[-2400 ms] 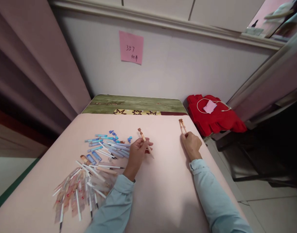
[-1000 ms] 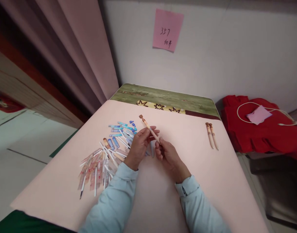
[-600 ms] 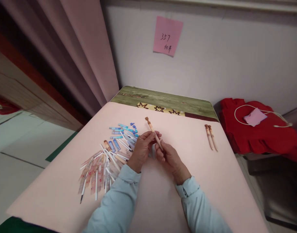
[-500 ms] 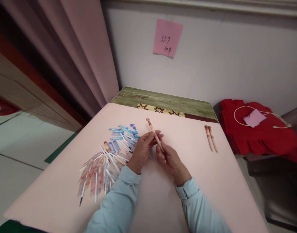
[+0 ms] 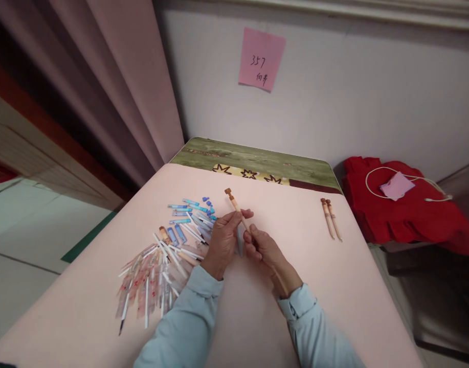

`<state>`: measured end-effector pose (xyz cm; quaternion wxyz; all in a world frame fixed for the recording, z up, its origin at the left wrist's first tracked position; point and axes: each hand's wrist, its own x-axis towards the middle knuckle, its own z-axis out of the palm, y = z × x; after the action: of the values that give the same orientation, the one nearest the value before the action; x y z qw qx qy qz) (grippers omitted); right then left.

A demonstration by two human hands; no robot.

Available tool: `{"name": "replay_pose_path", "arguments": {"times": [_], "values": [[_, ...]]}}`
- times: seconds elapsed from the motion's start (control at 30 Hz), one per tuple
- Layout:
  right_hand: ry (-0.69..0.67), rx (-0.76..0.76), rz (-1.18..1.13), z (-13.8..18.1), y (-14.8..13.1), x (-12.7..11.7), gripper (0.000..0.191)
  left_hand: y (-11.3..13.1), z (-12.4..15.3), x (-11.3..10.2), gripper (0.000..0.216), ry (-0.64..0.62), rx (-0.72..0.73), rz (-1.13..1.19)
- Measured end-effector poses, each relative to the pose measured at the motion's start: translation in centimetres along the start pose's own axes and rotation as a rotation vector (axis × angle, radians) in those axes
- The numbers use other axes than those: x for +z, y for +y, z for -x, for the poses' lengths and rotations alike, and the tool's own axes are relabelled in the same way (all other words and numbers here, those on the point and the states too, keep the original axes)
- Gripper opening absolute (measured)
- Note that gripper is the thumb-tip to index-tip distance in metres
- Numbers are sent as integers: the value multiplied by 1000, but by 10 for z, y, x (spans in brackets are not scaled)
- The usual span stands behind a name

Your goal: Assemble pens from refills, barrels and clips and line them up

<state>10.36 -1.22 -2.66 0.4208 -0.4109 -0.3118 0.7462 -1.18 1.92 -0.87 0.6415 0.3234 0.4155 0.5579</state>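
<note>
Both hands hold one tan pen [image 5: 235,206] with a small brown figure on its top end, tilted up and away from me over the pink table [image 5: 334,286]. My left hand [image 5: 223,240] pinches the pen's middle with thumb and fingers. My right hand [image 5: 265,250] is closed round its lower end, which is hidden in the fingers. Left of my hands lies a heap of pen parts [image 5: 173,240]: blue barrels and caps, white refills, clear wrappers. Two finished tan pens [image 5: 330,219] lie side by side at the right of the table.
A green patterned cloth [image 5: 257,163] covers the table's far end against the wall, under a pink note [image 5: 261,59]. A red cloth [image 5: 403,209] with a white cord and pink paper sits to the right. A pink curtain [image 5: 115,87] hangs on the left.
My right hand left the two pens at the right and came over to grip the lower end of the pen in my left hand. Since then the pen has only tilted slightly.
</note>
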Motion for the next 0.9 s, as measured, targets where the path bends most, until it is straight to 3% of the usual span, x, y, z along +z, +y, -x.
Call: {"name": "replay_pose_path", "arguments": {"times": [0.3,0.53,0.9], "values": [[198,-330,311,4,0,9,46,-4,-7,-3,22,53,53,89],[218,-159,224,5,-3,7,65,2,-4,-1,23,13,-28,165],[286,-320,185,-1,-3,8,47,2,-7,-2,23,46,-4,222]]}}
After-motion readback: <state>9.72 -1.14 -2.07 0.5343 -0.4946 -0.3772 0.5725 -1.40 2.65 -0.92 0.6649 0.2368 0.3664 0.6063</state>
